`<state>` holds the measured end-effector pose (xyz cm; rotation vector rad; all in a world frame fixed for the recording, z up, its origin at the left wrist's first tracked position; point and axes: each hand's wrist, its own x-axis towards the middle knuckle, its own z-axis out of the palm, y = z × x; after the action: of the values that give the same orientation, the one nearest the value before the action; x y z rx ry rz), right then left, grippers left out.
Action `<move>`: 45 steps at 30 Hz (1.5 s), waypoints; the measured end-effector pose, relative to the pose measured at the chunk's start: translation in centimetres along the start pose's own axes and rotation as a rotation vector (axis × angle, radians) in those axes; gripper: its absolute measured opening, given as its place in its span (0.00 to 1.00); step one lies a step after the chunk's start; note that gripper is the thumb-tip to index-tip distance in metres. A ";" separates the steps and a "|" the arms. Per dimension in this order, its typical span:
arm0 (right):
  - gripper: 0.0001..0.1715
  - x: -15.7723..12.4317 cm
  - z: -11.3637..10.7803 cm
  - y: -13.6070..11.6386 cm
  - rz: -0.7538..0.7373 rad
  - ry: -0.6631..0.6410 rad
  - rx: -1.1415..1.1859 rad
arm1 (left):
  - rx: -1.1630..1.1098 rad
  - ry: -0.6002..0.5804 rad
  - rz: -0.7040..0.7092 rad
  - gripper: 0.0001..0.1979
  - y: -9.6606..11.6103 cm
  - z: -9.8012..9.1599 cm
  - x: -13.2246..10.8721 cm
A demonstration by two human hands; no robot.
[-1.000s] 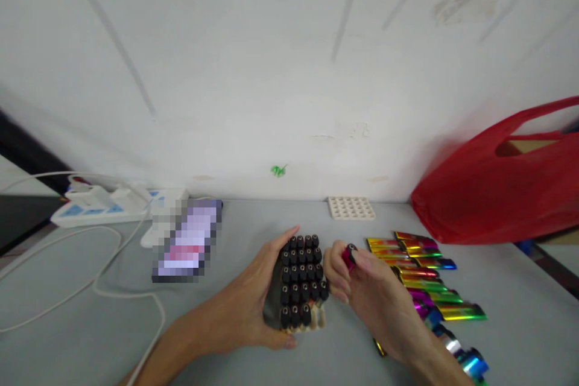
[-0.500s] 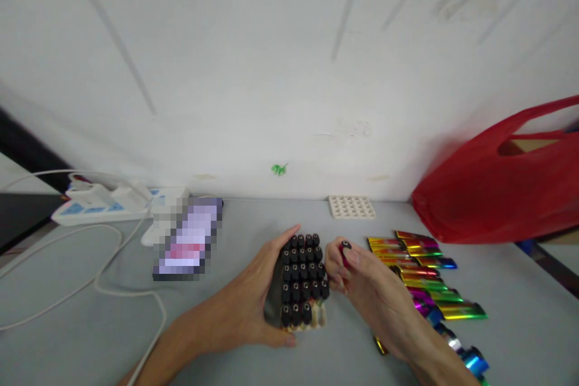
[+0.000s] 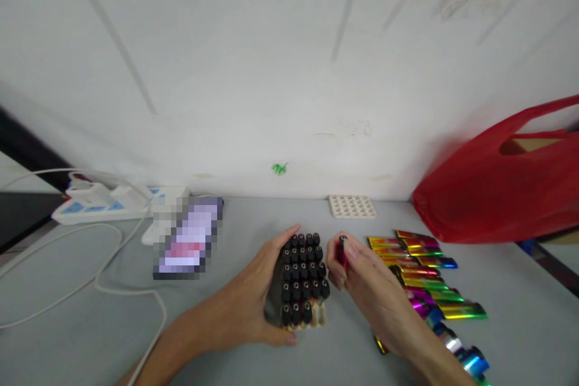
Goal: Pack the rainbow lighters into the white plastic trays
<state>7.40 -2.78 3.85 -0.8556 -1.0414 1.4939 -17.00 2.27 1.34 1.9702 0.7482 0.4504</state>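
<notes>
My left hand grips the left side of a cream tray, thumb at the near edge and fingers at the far end. Upright lighters stand in it in rows, black tops up. In the nearest row, the slots at the right hold no lighter. To the right of the tray, apart from it, my right hand is closed around one lighter with a black top and reddish body. Its fingers hide most of that lighter. Loose shiny lighters in gold, green, purple and blue lie beside my right forearm.
A second cream tray with holes lies by the wall. A red bag stands at the right. On the left are a power strip, a phone with a blurred screen and a white cable.
My right hand has turned slightly, and the lighter in it is more upright, with more of its reddish body showing. My left hand and the tray have hardly moved.
</notes>
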 end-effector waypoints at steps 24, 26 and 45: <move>0.14 -1.1 -0.7 -1.1 0.042 -0.184 -0.476 | -0.023 -0.012 0.016 0.76 -0.3 -0.1 0.0; 0.13 -1.1 -0.7 -1.0 0.013 -0.196 -0.502 | -0.033 -0.003 0.016 0.76 -0.2 -0.1 0.0; 0.16 -0.3 -1.2 -0.3 -0.126 0.195 -0.675 | 0.013 0.008 -0.046 0.80 -0.2 0.3 -0.2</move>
<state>8.68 -2.89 3.64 -1.3425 -1.4452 0.9246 -17.02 2.02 0.99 1.9604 0.8020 0.4273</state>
